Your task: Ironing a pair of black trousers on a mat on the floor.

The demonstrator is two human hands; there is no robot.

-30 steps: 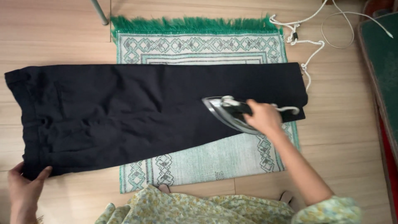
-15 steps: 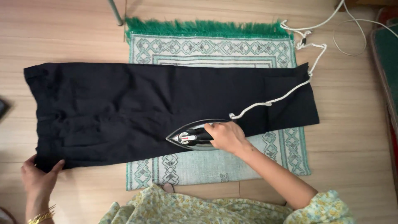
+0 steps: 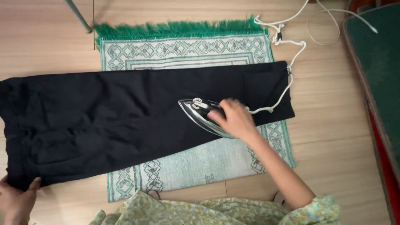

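One green rug on wood floor

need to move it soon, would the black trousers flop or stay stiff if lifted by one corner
Probably floppy: the black trousers lie flat with soft creases over the rug. Likely light, since the left hand pins a corner alone. They may slide easily on the wooden floor.

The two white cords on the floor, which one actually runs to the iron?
The thick braided cord: it crosses the black trousers to the iron under the right hand. The thin smooth cable loops separately near the top right.
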